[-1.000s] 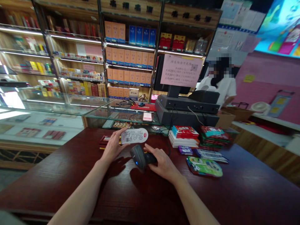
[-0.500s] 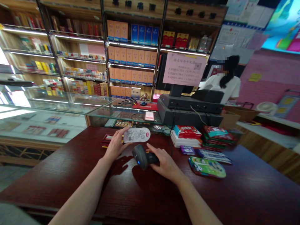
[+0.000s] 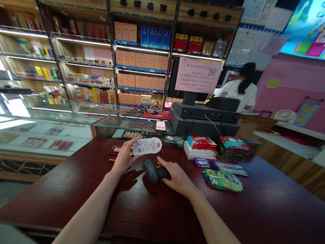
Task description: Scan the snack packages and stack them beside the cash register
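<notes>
My left hand (image 3: pixel 125 156) grips a flat white package (image 3: pixel 147 146) by its left end. Small print, a barcode and a red logo show on the package's rounded face. My right hand (image 3: pixel 177 177) is wrapped round the handle of a dark barcode scanner (image 3: pixel 151 171), whose head points left, just below the package. Behind my left hand, partly hidden, lie some dark red packets (image 3: pixel 114 153). To the right of my right hand is a green package (image 3: pixel 222 180) with rounded ends, near a small purple packet (image 3: pixel 202 162).
On the dark wooden counter (image 3: pixel 88 203), red and white boxes (image 3: pixel 200 146) and a pile of packets (image 3: pixel 235 148) stand at the right. Behind them is a cash register (image 3: pixel 203 120) with a sign on its screen. A person (image 3: pixel 243 91) in white stands beyond. A glass case (image 3: pixel 132 123) borders the counter.
The blue light on the scanner has gone out, and its head has turned slightly. Both hands keep their holds; the whole view has shifted a little.
</notes>
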A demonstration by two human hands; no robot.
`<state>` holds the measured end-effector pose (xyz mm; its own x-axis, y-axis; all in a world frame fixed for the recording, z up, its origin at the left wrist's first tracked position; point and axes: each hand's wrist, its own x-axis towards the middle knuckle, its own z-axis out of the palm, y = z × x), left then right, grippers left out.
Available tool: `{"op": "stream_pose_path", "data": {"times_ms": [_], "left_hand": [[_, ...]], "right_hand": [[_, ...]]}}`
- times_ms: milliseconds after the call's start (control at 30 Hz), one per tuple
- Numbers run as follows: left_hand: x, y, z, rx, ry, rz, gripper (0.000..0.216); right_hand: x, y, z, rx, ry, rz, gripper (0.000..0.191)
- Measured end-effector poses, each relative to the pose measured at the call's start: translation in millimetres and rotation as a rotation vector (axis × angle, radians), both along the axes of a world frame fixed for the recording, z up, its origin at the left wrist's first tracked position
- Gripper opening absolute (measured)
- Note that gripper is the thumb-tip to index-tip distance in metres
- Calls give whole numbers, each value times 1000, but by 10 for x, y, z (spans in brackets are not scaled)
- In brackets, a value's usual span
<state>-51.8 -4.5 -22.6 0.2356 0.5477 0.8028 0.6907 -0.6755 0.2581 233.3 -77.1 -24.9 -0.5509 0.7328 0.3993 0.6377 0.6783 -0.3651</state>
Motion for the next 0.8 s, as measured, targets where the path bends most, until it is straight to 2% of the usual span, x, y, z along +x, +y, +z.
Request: {"op": "stream_pose_path", "data": {"times_ms": [267,533,600,667,733,800], "left_hand": [[94,-95,57,-6,-57,-22,75],[151,-115,47,27,-55,-80,71],[160,-126,55,32,-55,-88,70],[170,-141,68,40,-56,-98,69],[185,-157,85,53,-51,-107,68],[208,-174,102,62,-31,-119,66]], "right_hand": [[-63,83,-91,-18,-78,-20,78],[-67,137,-121,41,-4,-14,72],[-43,150,-133,51,74,-51,65],[-12,180,-153,44,220,-139,46],[23,226,-171,15,431,-245,31],[60,269,-171,-46,670,-297,25]]}}
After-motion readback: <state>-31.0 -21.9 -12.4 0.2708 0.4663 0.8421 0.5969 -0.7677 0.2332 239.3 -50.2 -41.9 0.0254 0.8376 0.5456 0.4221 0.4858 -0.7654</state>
